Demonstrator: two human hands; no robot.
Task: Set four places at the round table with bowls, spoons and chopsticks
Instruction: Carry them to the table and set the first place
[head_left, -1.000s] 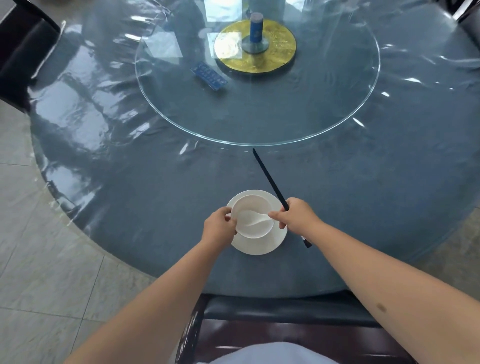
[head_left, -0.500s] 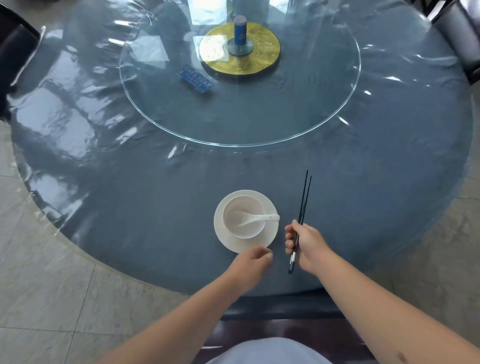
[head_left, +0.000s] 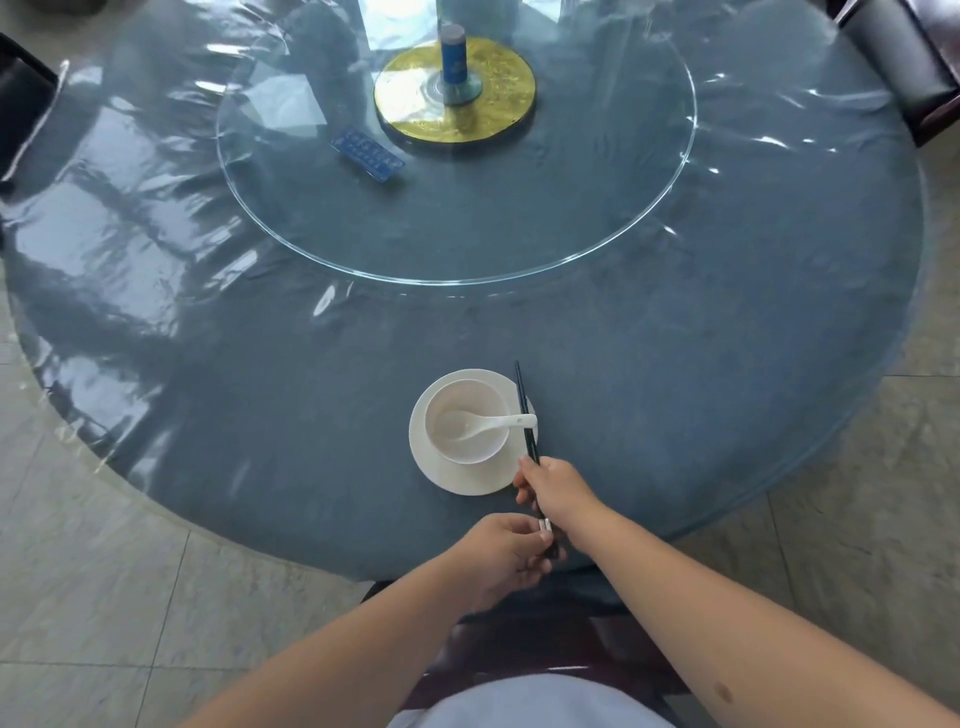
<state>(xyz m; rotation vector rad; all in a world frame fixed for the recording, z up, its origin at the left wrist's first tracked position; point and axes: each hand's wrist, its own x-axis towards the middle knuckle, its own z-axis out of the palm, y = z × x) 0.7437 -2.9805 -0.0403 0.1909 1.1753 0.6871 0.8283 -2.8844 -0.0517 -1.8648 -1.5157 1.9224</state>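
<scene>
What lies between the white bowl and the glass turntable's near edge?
In the head view, only bare blue tablecloth lies between the bowl and the turntable.

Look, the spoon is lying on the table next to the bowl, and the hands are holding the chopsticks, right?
Not quite. In the head view the spoon lies inside the bowl, its handle sticking out over the rim, not on the table. The rest holds: the right hand grips the chopsticks, and the left hand holds their near end.
</scene>
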